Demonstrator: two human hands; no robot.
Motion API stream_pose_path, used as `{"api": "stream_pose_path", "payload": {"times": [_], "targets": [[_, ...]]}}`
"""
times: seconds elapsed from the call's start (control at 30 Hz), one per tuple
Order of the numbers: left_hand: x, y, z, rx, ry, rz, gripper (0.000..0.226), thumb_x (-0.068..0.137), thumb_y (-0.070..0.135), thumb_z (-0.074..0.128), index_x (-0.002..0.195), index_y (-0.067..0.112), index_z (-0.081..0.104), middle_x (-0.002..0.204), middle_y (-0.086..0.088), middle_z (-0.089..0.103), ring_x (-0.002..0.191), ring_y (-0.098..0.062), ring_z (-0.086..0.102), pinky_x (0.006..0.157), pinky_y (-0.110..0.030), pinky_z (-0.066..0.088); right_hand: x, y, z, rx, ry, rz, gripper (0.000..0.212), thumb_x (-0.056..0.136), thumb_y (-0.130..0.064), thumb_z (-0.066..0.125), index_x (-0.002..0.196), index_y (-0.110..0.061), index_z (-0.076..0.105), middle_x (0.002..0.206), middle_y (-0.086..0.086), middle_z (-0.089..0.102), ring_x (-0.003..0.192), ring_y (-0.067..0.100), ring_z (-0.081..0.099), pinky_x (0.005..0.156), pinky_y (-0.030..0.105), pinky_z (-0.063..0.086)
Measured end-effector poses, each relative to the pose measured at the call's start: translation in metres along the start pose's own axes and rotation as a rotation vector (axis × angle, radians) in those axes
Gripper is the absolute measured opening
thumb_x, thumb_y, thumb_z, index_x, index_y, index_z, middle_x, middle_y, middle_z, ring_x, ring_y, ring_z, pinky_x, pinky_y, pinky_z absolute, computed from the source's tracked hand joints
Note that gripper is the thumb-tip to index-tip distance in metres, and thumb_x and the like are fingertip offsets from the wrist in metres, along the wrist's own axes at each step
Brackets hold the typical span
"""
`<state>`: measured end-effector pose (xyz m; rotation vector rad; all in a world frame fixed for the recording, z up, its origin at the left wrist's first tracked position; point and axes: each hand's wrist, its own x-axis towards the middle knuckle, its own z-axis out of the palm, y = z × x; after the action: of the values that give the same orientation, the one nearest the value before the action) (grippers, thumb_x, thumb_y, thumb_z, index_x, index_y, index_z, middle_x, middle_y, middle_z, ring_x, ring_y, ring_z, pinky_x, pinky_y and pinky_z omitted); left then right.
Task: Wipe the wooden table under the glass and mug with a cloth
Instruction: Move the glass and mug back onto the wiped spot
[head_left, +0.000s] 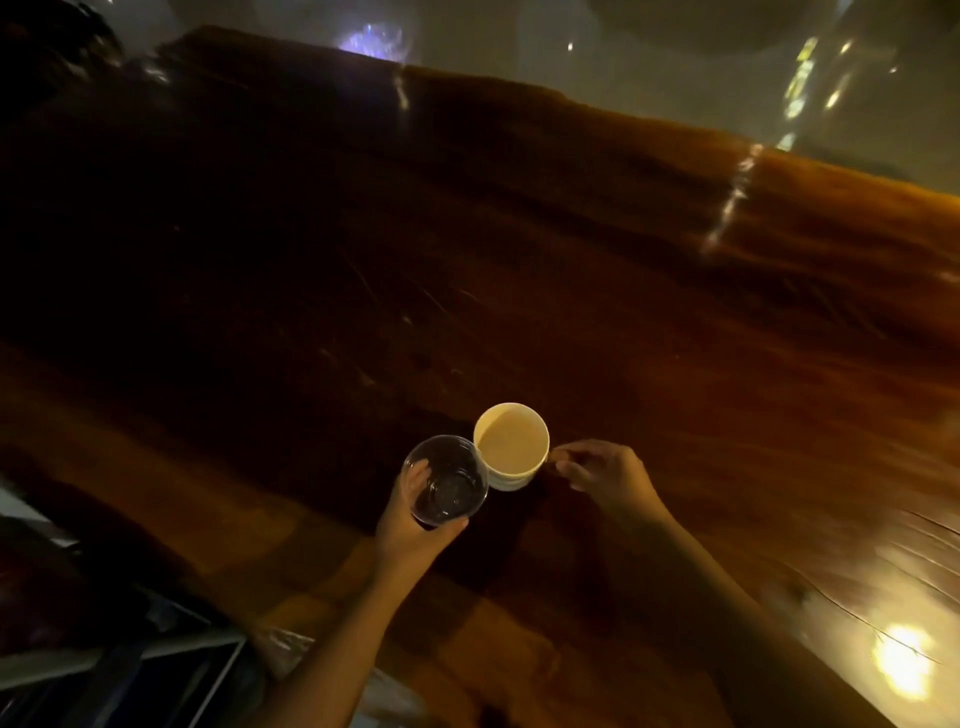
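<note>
A clear empty glass (445, 480) is wrapped by my left hand (410, 525), which grips it from below and from the side. Right beside it, touching its rim, stands a white mug (511, 447) with a pale inside. My right hand (602, 475) pinches the mug's handle on its right side. Both sit low over the dark wooden table (571, 291); whether they rest on it or hover just above I cannot tell. No cloth is in view.
The table's far edge runs diagonally across the top, with a grey floor beyond. A bright light reflection (901, 665) glares on the wood at the lower right. A metal-framed object (156, 654) lies at the lower left, off the table.
</note>
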<state>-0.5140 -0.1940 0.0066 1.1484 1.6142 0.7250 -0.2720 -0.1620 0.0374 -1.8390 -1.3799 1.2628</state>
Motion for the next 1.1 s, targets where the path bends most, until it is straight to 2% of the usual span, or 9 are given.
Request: {"api": "stream_pose_path", "payload": {"times": [0.07,0.3,0.47,0.6,0.7,0.8,0.87,0.93,1.1], "targets": [[0.002,0.001,-0.001,0.013,0.004,-0.002,0.085,0.063,0.006,0.08,0.134,0.019,0.035,0.137,-0.002,0.045,0.128,-0.017,0.039,0.102,-0.036,0.036,0.0,0.0,-0.002,0.047,-0.001,0.011,0.016,0.084,-0.015,0.064,0.099,-0.017,0.068,0.099,0.004,0.07,0.088,0.019,0.066,0.082,0.042,0.056],[0.003,0.019,-0.011,0.094,-0.09,0.083,0.082,0.064,0.017,0.081,0.133,0.026,0.037,0.134,0.005,0.046,0.124,-0.012,0.04,0.102,-0.036,0.036,-0.027,-0.01,-0.019,0.229,0.113,0.089,0.015,0.084,-0.007,0.062,0.097,-0.012,0.068,0.097,0.005,0.069,0.091,0.02,0.066,0.081,0.038,0.056],[-0.005,0.059,-0.01,0.123,-0.184,0.191,0.082,0.064,0.017,0.081,0.134,0.022,0.038,0.135,0.0,0.047,0.121,-0.011,0.044,0.099,-0.033,0.039,-0.074,-0.021,-0.056,0.397,0.272,0.131,0.013,0.085,-0.008,0.062,0.096,-0.005,0.068,0.092,0.007,0.07,0.082,0.016,0.067,0.056,0.019,0.052],[-0.011,0.106,0.01,0.148,-0.23,0.316,0.077,0.062,0.018,0.082,0.128,0.025,0.042,0.132,-0.001,0.047,0.12,-0.015,0.047,0.094,-0.031,0.043,-0.112,-0.029,-0.104,0.398,0.389,0.078,0.012,0.084,-0.01,0.064,0.093,-0.006,0.069,0.091,0.012,0.071,0.083,0.024,0.066,0.064,0.028,0.053],[-0.019,0.14,0.037,0.172,-0.249,0.399,0.081,0.06,0.021,0.083,0.129,0.023,0.041,0.132,-0.003,0.048,0.117,-0.014,0.049,0.098,-0.038,0.044,-0.136,-0.025,-0.144,0.374,0.443,0.027,0.009,0.084,-0.01,0.064,0.09,-0.008,0.07,0.089,0.012,0.071,0.084,0.026,0.066,0.069,0.034,0.054],[-0.031,0.171,0.072,0.161,-0.272,0.455,0.084,0.06,0.023,0.084,0.131,0.023,0.039,0.13,-0.001,0.05,0.114,-0.012,0.05,0.097,-0.034,0.043,-0.156,-0.012,-0.19,0.339,0.503,-0.006,0.009,0.084,-0.012,0.064,0.09,-0.008,0.07,0.088,0.014,0.071,0.082,0.03,0.067,0.069,0.04,0.055],[-0.04,0.191,0.102,0.151,-0.271,0.491,0.085,0.06,0.022,0.084,0.131,0.023,0.038,0.129,-0.001,0.05,0.113,-0.011,0.051,0.095,-0.03,0.042,-0.168,0.0,-0.223,0.338,0.533,-0.037,0.007,0.084,-0.012,0.064,0.086,-0.01,0.07,0.086,0.014,0.072,0.082,0.031,0.067,0.071,0.041,0.055],[-0.049,0.208,0.135,0.143,-0.25,0.523,0.085,0.06,0.022,0.084,0.132,0.021,0.039,0.129,-0.001,0.051,0.112,-0.012,0.051,0.096,-0.033,0.044,-0.177,0.013,-0.259,0.333,0.546,-0.055,0.007,0.084,-0.013,0.064,0.081,-0.015,0.07,0.084,0.011,0.072,0.081,0.028,0.068,0.074,0.041,0.055],[-0.071,0.243,0.228,0.112,-0.21,0.534,0.08,0.06,0.021,0.084,0.127,0.027,0.041,0.126,-0.001,0.05,0.108,-0.012,0.051,0.091,-0.032,0.044,-0.187,0.043,-0.35,0.337,0.525,-0.093,0.007,0.084,-0.011,0.065,0.08,-0.013,0.07,0.084,0.012,0.072,0.077,0.025,0.068,0.069,0.036,0.056]]}}
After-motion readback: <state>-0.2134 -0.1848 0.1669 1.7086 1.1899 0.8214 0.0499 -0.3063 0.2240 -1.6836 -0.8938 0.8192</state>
